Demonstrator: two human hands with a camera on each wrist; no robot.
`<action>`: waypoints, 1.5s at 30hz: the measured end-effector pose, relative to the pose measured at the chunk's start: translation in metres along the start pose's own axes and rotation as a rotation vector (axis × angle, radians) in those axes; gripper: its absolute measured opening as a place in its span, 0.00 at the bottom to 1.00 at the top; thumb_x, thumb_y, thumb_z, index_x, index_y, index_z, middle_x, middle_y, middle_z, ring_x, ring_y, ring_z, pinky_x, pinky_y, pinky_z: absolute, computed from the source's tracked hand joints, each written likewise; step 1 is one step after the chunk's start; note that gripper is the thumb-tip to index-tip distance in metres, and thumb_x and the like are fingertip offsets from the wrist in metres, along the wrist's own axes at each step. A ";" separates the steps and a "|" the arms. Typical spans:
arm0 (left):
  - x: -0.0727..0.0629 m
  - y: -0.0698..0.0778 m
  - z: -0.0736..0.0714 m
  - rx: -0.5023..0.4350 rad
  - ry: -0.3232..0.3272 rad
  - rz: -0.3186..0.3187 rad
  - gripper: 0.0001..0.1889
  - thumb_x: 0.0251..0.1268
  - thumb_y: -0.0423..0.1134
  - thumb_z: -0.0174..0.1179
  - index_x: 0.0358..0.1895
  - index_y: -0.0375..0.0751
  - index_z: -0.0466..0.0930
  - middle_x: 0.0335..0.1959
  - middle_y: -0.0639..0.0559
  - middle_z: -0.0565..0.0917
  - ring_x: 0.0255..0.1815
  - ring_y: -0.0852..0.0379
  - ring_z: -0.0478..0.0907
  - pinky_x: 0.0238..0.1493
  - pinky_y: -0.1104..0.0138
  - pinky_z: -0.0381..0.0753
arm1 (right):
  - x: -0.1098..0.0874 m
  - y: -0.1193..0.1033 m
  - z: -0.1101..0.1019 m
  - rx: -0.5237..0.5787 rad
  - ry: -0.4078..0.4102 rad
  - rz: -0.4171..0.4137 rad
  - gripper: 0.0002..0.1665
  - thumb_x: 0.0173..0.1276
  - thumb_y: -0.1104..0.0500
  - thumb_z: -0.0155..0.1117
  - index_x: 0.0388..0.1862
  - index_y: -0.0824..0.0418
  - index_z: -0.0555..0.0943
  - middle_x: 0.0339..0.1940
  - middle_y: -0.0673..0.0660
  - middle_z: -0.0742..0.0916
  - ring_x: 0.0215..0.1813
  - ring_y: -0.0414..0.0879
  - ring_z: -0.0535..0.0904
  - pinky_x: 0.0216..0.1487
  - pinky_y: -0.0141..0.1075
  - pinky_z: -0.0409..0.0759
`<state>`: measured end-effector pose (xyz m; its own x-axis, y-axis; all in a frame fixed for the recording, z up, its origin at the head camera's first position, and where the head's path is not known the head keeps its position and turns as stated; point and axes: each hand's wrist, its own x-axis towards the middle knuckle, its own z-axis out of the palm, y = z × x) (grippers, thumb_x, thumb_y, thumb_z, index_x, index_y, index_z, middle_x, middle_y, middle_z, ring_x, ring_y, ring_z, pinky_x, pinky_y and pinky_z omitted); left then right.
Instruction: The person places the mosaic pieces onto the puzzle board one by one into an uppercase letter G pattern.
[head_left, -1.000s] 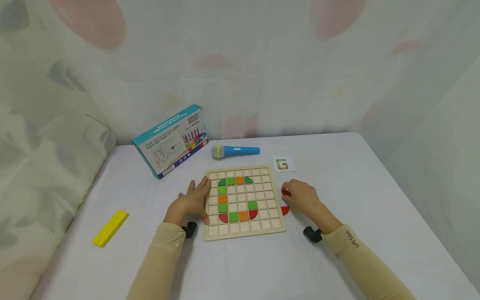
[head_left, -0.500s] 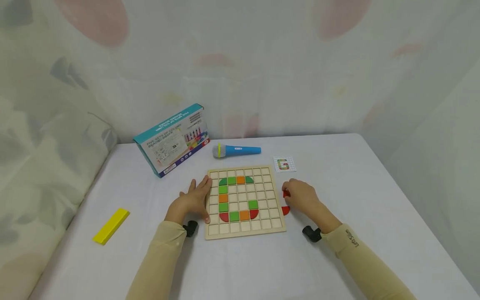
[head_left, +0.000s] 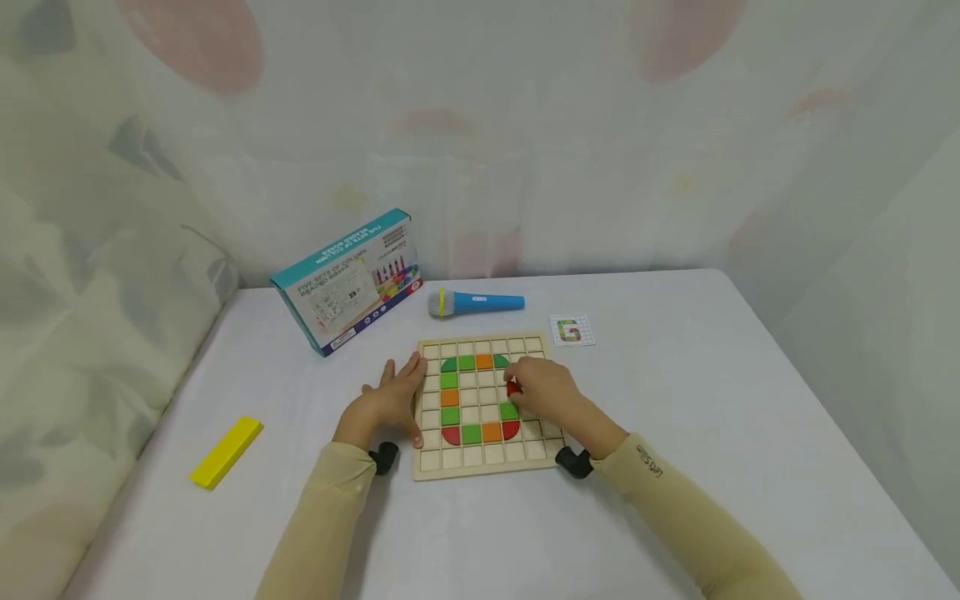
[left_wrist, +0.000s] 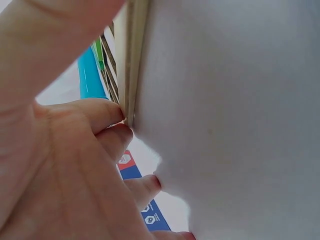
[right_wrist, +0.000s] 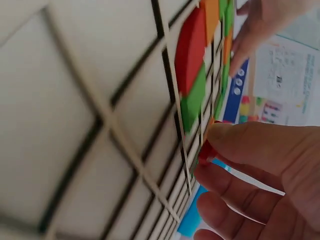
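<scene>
A square wooden grid board (head_left: 438,460) lies mid-table, with green, orange and red tiles set in a curved, G-like outline. My left hand (head_left: 385,410) rests along the board's left side, fingers spread and touching its edge; in the left wrist view the fingertips meet the board's side (left_wrist: 131,65). Over the board's right half, my right hand (head_left: 551,390) pinches a red tile (right_wrist: 205,154) between thumb and forefinger. That tile is just above the green square tile (head_left: 508,411) in the head view, and most of it is hidden by the fingers.
Behind the board lie a blue toy microphone (head_left: 483,302) and a small pattern card (head_left: 572,331) showing a coloured G. A printed toy box (head_left: 348,287) stands at the back left. A yellow bar (head_left: 227,452) lies on the left of the white table (head_left: 712,375).
My right hand has moved left from beside the board to over it, carrying the red tile. The second red piece by the edge is now out of sight. My left hand stays put.
</scene>
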<state>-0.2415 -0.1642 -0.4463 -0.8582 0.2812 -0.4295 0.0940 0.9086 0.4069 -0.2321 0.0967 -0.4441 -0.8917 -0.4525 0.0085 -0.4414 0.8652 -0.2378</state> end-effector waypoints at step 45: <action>0.002 0.000 0.001 0.018 0.024 0.005 0.70 0.22 0.45 0.79 0.74 0.46 0.38 0.75 0.49 0.33 0.71 0.35 0.24 0.55 0.28 0.32 | -0.071 0.042 0.009 0.035 0.059 0.174 0.19 0.56 0.62 0.67 0.45 0.62 0.72 0.23 0.49 0.76 0.22 0.41 0.68 0.20 0.31 0.67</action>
<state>-0.2425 -0.1635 -0.4481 -0.8694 0.2786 -0.4080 0.1072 0.9125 0.3947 -0.1863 0.1636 -0.4635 -0.9591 -0.2824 0.0213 -0.2772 0.9209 -0.2741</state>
